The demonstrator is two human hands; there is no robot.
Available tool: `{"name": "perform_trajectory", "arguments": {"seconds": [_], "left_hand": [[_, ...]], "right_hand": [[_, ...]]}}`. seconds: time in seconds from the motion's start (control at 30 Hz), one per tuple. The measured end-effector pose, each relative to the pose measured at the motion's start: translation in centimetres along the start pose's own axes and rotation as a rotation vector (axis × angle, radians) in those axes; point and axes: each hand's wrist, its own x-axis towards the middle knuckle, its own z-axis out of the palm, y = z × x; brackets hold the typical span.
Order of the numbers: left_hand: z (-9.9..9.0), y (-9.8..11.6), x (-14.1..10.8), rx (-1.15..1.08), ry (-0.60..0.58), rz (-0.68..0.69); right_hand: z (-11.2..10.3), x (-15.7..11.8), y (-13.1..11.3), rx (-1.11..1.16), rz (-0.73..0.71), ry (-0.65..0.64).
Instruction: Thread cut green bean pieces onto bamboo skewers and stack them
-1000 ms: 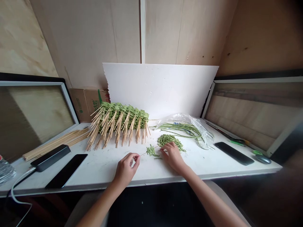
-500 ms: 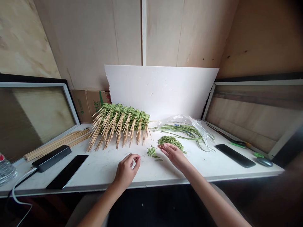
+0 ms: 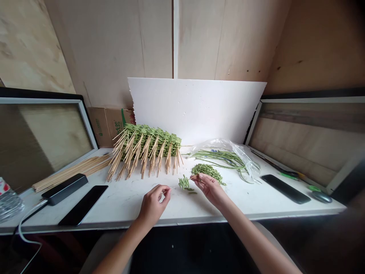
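Several short green bean pieces (image 3: 184,182) sit in a row on a thin stick between my hands. My left hand (image 3: 155,199) pinches the stick's left end. The fingers of my right hand (image 3: 205,185) are closed around its other end, right of the beans. One loose bean piece (image 3: 192,192) lies on the table just below. Behind my right hand is a heap of cut bean pieces (image 3: 207,171). A large stack of skewered beans (image 3: 154,139), its bare sticks (image 3: 145,156) pointing forward, stands at the back left.
Long beans (image 3: 222,158) lie by a clear plastic bag (image 3: 242,154) at the back right. Loose sticks (image 3: 71,171), a black box (image 3: 65,188) and a phone (image 3: 83,205) are left; another phone (image 3: 285,188) and green-handled scissors (image 3: 314,188) right. A white board (image 3: 196,110) stands behind.
The whole view has shifted slightly. My hands hold nearly the same positions, and the row of beans between them looks a little more tilted.
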Motion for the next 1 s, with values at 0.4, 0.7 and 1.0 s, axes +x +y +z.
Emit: {"name": "perform_trajectory", "arguments": {"seconds": [0.4, 0.7, 1.0], "left_hand": [[0.29, -0.13, -0.23, -0.007, 0.002, -0.012], [0.44, -0.08, -0.19, -0.014, 0.002, -0.020], [0.24, 0.10, -0.28, 0.005, -0.006, -0.006]], "right_hand": [[0.06, 0.10, 0.48, -0.035, -0.030, 0.070], [0.30, 0.17, 0.61, -0.067, -0.090, 0.128], [0.72, -0.17, 0.60, -0.095, -0.091, 0.144]]}}
